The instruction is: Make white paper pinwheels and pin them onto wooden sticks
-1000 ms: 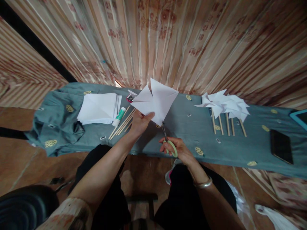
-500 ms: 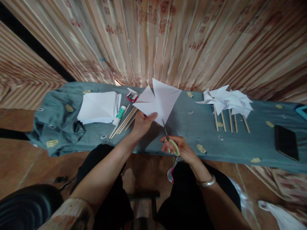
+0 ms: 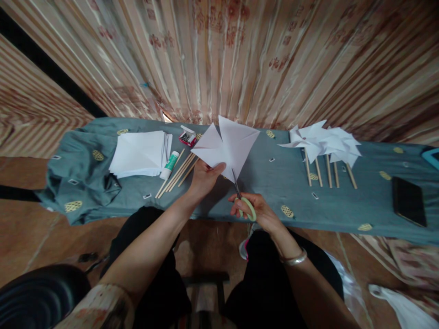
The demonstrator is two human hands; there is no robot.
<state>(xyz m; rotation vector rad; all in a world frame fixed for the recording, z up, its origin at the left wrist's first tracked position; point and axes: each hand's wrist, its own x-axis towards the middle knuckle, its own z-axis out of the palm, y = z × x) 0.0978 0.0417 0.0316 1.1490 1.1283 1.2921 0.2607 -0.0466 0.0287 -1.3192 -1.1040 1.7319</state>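
Note:
A white paper square (image 3: 229, 145) with slits running in from its corners is pinched in my left hand (image 3: 206, 177), thumb on top, above the table. My right hand (image 3: 252, 204) is closed round the handles of a pair of scissors (image 3: 247, 209) with pale green grips. The blades are at the paper's lower corner, where they overlap its edge. Left of my left hand lie several thin wooden sticks (image 3: 177, 173) and a green and white glue stick (image 3: 169, 165).
On the cloth-covered table (image 3: 274, 187), a stack of white paper (image 3: 139, 153) lies at left, near a small red box of pins (image 3: 187, 136). Paper pinwheels (image 3: 313, 140) on sticks and a dark phone (image 3: 408, 201) lie at right. A curtain (image 3: 212, 59) hangs behind.
The paper's upper tip sits slightly lower than before. Both hands keep nearly the same places and the same holds; the view has shifted a little.

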